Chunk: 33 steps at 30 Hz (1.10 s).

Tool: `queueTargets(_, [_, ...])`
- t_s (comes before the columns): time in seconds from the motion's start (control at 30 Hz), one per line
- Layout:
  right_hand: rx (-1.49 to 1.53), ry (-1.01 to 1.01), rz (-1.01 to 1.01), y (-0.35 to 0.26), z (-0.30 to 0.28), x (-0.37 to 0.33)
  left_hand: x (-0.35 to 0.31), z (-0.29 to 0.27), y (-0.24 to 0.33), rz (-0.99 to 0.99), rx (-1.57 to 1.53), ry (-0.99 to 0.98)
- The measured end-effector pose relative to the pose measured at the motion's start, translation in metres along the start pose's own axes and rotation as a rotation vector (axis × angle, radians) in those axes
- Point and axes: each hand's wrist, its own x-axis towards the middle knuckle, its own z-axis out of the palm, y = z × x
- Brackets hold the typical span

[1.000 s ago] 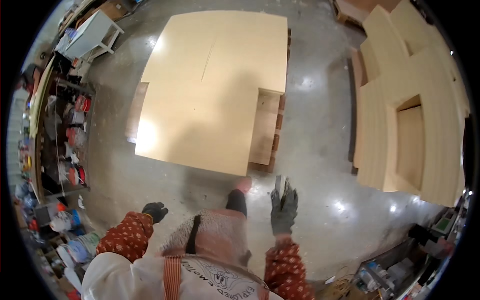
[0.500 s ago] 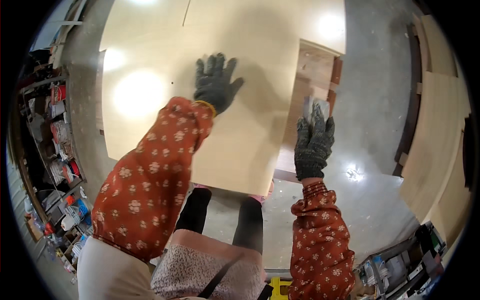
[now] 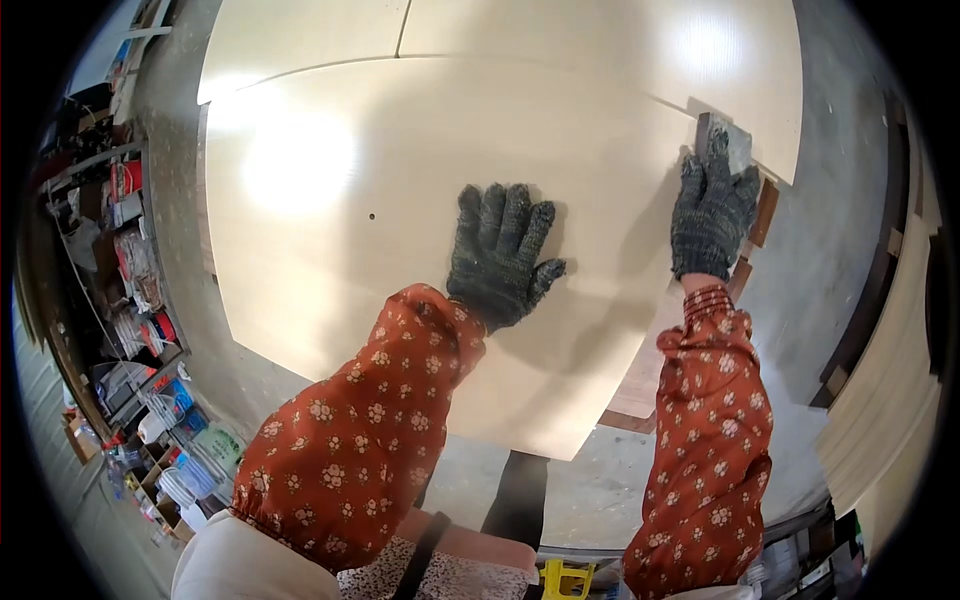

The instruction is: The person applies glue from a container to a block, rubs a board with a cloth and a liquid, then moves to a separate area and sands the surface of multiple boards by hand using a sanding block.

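A pale wood panel with a small dark hole lies flat in front of me. My left hand, in a dark grey knitted glove, rests palm down on it, fingers spread and holding nothing. At the panel's right edge is my right hand, gloved alike. Its fingers lie over a small grey block with a dark side, which looks like a sanding block. The block is by the corner where this panel meets another pale board. The block's underside is hidden.
Reddish-brown wood pieces show under the panel on the right. Long boards lie at the far right. Crowded shelves run along the left. A yellow plastic thing sits at the bottom, near my body.
My right hand has moved forward along the panel's right edge with the block. My left hand has shifted right and nearer on the panel. The view has shifted too.
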Motion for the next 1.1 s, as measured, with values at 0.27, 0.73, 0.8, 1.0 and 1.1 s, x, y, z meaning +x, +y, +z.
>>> queueTargets(0.27, [-0.134,-0.086,-0.111,-0.012,-0.013,-0.016,0.001,-0.009,0.000,-0.080,-0.067,-0.189])
queueTargets(0.73, [-0.025,-0.056,-0.029,0.002,-0.008,0.017,-0.001,0.002,-0.004,-0.004,-0.047,0.068])
queueTargets(0.8, [-0.012,-0.042,-0.145,0.023,-0.002,0.005,0.000,0.007,-0.001,0.021,-0.045,0.085])
queueTargets(1.0, [-0.021,-0.093,-0.020,0.005,-0.022,-0.034,-0.003,-0.002,-0.003,0.001,-0.042,0.056])
queueTargets(1.1, [-0.114,-0.113,-0.024,-0.006,-0.017,0.008,0.003,-0.008,-0.001,-0.001,-0.047,0.017])
